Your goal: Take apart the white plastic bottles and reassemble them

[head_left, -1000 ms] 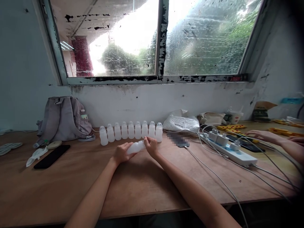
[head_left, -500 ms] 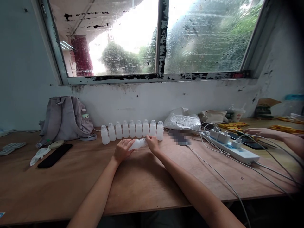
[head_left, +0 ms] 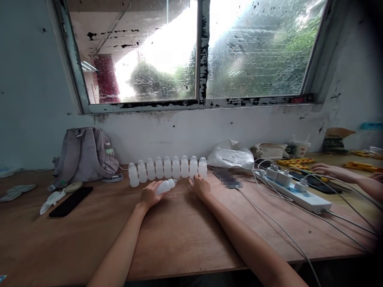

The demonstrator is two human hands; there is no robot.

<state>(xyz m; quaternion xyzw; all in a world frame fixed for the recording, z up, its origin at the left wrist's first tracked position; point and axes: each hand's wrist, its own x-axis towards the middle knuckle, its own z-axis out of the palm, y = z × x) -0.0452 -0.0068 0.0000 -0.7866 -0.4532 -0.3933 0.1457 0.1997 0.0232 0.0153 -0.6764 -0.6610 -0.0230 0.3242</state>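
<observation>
A translucent white squeeze bottle (head_left: 164,187) lies tilted in my left hand (head_left: 149,196), its narrow neck and thin tip pointing right. My left fingers are wrapped round its body. To the right of that tip, apart from it, is my right hand (head_left: 200,187), with fingers curled in toward the palm. Whatever they may hold is hidden. Behind both hands stands a row of several similar white bottles (head_left: 168,169) with clear domed tops, upright and close together. The right hand partly covers the foot of the row's right end.
At left are a grey backpack (head_left: 85,155), a black phone (head_left: 70,201) and a white crumpled wrapper (head_left: 51,200). On the right lie a silvery bag (head_left: 231,156), a blurred-out device (head_left: 228,178), a white power strip (head_left: 309,198) with cables, and another person's hand (head_left: 332,172).
My right hand has come off the bottle's top and moved slightly right and down. My left hand keeps hold of the bottle, now tilted more upward. The view has shifted a little.
</observation>
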